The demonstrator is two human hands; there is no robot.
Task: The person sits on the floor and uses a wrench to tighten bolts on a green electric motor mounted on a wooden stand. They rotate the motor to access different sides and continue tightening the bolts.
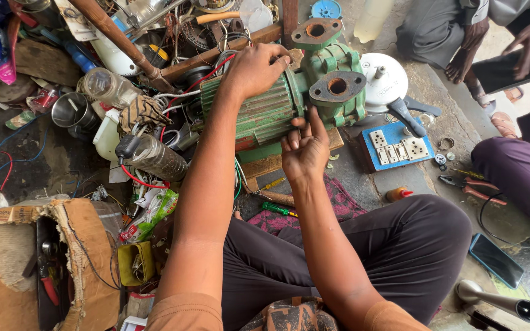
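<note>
Green pump [305, 92] lying on its side on a wooden board, finned motor body pointing left. Two rusty flanged ports seen at the right end, bores open. Paint worn and grimy.

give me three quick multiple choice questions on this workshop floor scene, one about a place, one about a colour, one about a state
1. Where does the left hand rest?
A. on top of the pump motor
B. on the cardboard box
C. on the phone

2. What colour is the pump motor?
A. red
B. green
C. yellow

3. How does the right hand stand?
A. clenched around pliers
B. flat on the floor
C. fingers open, fingertips at the motor's near side

Answers:
1. A, the left hand lies over the ribbed top of the housing.
2. B, housing and flanged ports are painted green.
3. C, the palm faces up, fingers spread and holding no tool; the red-handled pliers lie on the floor to the right, beside the blue socket board.
</note>
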